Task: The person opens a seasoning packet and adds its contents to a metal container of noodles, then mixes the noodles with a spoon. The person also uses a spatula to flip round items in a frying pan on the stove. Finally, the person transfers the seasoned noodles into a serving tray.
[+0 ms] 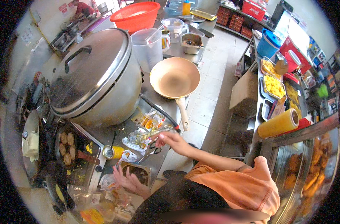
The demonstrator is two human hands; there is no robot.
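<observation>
My right hand [171,141] is at the handle of a wire whisk [139,137], its fingers partly curled; whether they grip the handle is unclear. The whisk's wires are over crumpled plastic packets [153,119] on the steel counter. Just below that hand are scissors [156,149] with dark handles. My left hand [126,179] holds nothing, fingers spread, beside a rectangular steel pan [142,173] and a plastic bag [108,182]. A yellow can [114,152] lies close by. Several browned patties [67,148] sit in a dark frying pan [83,155] on the stove.
A large lidded pot [119,98] stands left of a beige frying pan [174,78], whose handle juts over the counter edge. Behind are a clear pitcher [147,53] and a red basin [136,16]. Food trays [273,85] line the right counter. Another person [84,8] is far left.
</observation>
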